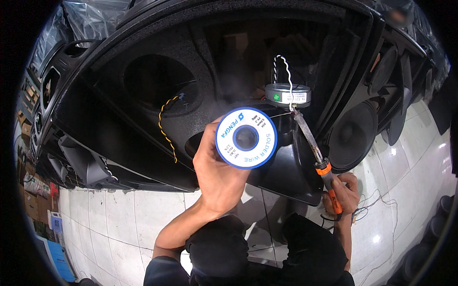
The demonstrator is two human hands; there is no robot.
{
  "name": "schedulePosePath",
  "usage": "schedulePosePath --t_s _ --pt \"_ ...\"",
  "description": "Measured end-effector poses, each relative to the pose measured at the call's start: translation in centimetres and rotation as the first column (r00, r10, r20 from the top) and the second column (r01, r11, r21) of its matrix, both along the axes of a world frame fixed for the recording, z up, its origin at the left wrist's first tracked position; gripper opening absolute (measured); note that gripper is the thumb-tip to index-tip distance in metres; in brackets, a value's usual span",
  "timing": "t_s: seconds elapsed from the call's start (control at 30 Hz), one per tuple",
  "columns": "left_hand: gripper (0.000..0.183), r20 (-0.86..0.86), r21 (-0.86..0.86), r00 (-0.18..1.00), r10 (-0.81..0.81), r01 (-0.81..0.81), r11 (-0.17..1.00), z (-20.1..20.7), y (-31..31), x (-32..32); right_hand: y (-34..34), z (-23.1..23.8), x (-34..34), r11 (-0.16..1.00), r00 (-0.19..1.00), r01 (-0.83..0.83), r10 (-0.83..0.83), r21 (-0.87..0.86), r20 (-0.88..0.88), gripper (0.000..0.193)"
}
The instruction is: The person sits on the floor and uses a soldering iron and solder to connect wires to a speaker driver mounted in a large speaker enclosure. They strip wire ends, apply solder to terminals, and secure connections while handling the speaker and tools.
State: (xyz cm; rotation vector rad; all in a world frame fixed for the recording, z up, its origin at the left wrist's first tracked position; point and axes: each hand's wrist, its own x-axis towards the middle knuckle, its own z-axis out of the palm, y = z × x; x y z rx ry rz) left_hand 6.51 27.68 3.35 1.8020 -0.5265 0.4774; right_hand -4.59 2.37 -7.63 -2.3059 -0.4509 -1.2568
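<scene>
My left hand (217, 174) is wrapped round a blue-rimmed spool of solder wire (264, 131) with a white label. A thin strand of solder runs from behind the spool to the terminal of a round silver speaker driver (274, 97). My right hand (348, 193) grips the orange and grey handle of a soldering iron (334, 195), whose tip meets the same terminal. A twisted black and white wire (288, 71) loops up from the driver and comes down to that spot. The driver sits on a glossy black horn (286, 169). Faint smoke drifts above the spool.
The large black speaker cabinet (114, 112) spans the view, a yellow and black twisted wire (162, 126) hanging from its round opening. More speakers with a big cone (353, 136) stand at the right. The iron's cord (377, 202) trails over the white tiled floor (138, 212). Boxes line the left.
</scene>
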Motion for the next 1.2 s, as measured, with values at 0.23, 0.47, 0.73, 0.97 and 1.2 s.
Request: schedulePosePath --t_s 0.23,0.47,0.73,0.97,1.2 --pt "0.061 -0.032 -0.082 0.998 0.055 -0.057 0.995 -0.13 -0.42 0.51 -0.04 -0.01 0.07 1.000 1.000 -0.010 0.010 0.001 0.012 0.044" --pt "0.055 -0.021 -0.023 1.000 0.006 -0.006 1.000 -0.03 -0.12 0.08 -0.13 -0.09 0.14 1.000 1.000 -0.023 0.023 0.010 0.012 0.051" --pt "0.053 0.007 -0.013 1.000 0.022 -0.021 1.000 -0.07 -0.20 0.08 -0.23 -0.42 0.09 0.999 0.999 -0.037 0.037 0.039 0.001 0.048" --pt "0.051 0.029 0.003 0.999 0.028 -0.028 1.000 -0.18 0.04 0.15 -0.15 -0.35 0.12 0.999 1.000 -0.023 0.024 0.045 -0.020 0.046" --pt "0.051 0.024 0.002 0.999 0.029 -0.029 1.000 -0.14 0.18 0.11 -0.15 -0.22 0.19 0.999 0.999 -0.024 0.025 0.045 -0.024 0.048"
